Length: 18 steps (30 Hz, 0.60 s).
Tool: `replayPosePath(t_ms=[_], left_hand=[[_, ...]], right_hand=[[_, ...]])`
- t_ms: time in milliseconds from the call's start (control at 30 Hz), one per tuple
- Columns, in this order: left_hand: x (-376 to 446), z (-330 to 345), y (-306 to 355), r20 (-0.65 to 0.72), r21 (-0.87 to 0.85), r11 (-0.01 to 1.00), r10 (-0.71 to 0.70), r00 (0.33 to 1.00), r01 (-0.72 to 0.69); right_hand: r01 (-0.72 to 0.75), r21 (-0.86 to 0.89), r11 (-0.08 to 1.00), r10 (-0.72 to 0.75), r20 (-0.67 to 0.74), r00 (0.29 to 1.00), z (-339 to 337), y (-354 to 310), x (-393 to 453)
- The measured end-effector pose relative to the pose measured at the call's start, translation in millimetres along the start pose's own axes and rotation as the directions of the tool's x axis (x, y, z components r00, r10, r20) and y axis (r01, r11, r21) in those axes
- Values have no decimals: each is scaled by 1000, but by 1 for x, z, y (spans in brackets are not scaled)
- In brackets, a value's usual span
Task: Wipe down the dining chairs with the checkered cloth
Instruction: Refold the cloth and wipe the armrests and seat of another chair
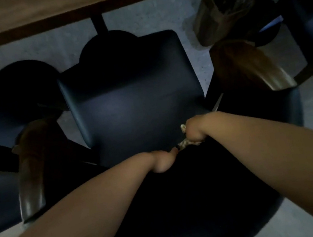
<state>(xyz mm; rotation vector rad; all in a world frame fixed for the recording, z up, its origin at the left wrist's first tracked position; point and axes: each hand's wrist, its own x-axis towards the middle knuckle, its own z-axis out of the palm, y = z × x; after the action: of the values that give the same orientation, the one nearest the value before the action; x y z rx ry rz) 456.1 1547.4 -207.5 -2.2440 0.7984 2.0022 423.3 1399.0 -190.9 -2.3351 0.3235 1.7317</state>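
Note:
A dark dining chair (129,94) with a padded seat fills the middle of the view, its black backrest close below me. My right hand (193,131) grips the checkered cloth (184,143) at the back of the seat, where seat and backrest meet. Only small light patches of the cloth show around the fist. My left hand (163,161) reaches over the top of the backrest beside the cloth; its fingers are hidden behind the backrest edge.
Wooden armrests stand left (31,169) and right (248,67) of the seat. A wooden table edge (60,16) runs along the top. More dark chairs sit at far left (10,93) and top right (296,12). Pale floor shows between them.

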Motion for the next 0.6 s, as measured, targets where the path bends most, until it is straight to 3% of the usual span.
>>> replayPosePath(t_ms=[267,600], left_hand=[[-16,50,-32,163,73,997,-25,986,14],[-13,77,-45,154,-6,1000,17,988,-16]], right_hand=[[-6,79,997,2,40,999,59,-29,-23],[-120,219,968,110,58,992,81,-40,-35]])
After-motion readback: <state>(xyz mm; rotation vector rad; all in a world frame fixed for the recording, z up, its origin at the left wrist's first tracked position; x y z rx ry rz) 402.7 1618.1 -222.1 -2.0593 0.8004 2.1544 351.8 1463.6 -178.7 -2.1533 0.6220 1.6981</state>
